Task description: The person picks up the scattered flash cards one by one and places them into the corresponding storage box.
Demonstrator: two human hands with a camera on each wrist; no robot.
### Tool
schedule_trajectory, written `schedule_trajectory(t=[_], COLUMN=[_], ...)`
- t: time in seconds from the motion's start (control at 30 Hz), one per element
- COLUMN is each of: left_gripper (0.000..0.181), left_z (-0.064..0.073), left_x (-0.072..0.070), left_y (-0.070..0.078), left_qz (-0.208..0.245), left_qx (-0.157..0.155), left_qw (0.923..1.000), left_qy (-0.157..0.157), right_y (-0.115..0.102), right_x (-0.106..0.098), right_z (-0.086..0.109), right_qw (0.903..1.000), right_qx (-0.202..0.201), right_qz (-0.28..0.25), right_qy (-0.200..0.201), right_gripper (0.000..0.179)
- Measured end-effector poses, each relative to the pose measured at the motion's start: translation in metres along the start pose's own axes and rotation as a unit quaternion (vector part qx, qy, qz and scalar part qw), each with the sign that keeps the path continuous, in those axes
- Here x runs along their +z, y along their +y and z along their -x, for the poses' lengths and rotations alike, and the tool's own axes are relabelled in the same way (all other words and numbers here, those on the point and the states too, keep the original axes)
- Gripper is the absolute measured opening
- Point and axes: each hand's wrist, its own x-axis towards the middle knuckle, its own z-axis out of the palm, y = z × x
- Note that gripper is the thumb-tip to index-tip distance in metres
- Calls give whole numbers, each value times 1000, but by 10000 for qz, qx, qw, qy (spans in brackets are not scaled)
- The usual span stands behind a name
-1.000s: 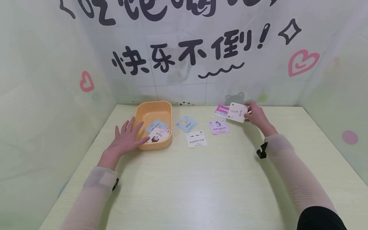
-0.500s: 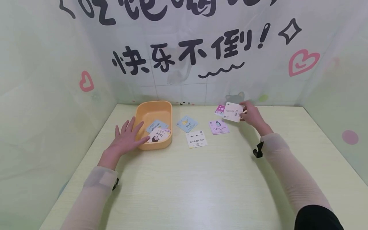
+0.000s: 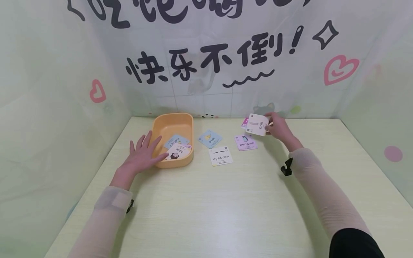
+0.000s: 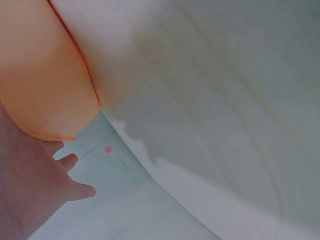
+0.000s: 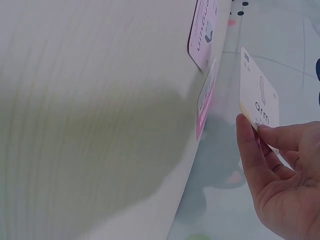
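Note:
My right hand point(image 3: 280, 128) pinches the white "arm" card point(image 3: 257, 124) by its edge, between thumb and fingers. In the right wrist view the "arm" card point(image 5: 258, 90) is off the table, tilted. Behind it in the head view a pink-purple card point(image 3: 245, 123) lies partly covered. The "penguin" card point(image 3: 246, 143) lies just in front. On the left, my left hand point(image 3: 142, 154) rests with spread fingers at the side of the orange bin point(image 3: 190, 157). Inside the bin are a "face" card point(image 3: 178, 151) and a blue "mango" card point(image 3: 176, 139).
Between the bin and the right hand lie the blue "pear" card point(image 3: 209, 139) and the white "eyebrow" card point(image 3: 221, 156). The pale table point(image 3: 206, 208) ends at the back against a printed curtain point(image 3: 206, 104). More curtain hangs along both sides.
My right hand has carried the "arm" card a short way left, covering more of the pink-purple card. The left hand and the bin have stayed in place.

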Motion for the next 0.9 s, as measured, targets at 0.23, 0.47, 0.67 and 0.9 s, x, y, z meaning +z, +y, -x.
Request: schedule_trajectory(t=[0.23,0.47,0.67,0.9], left_gripper=[92,92,92,92], left_z=[0,-1,-1,-1], left_x=[0,-1,-2,-3], left_y=[0,0,0,0], left_qz=[10,15,23,22], left_qx=[-9,-16,-14,-11], left_qw=[10000,10000,10000,10000], left_qy=[-3,-22,-27,-36], right_y=[-5,-12,-18,-24], right_x=[4,8,11,13], right_z=[-2,-2,-3,-4], right_qw=[9999,9999,9997,9992], right_qx=[-119,-111,-137,-209], right_qz=[-50,-125,-213,-328], right_qy=[16,24,-42,-99], right_gripper=[54,54,54,54])
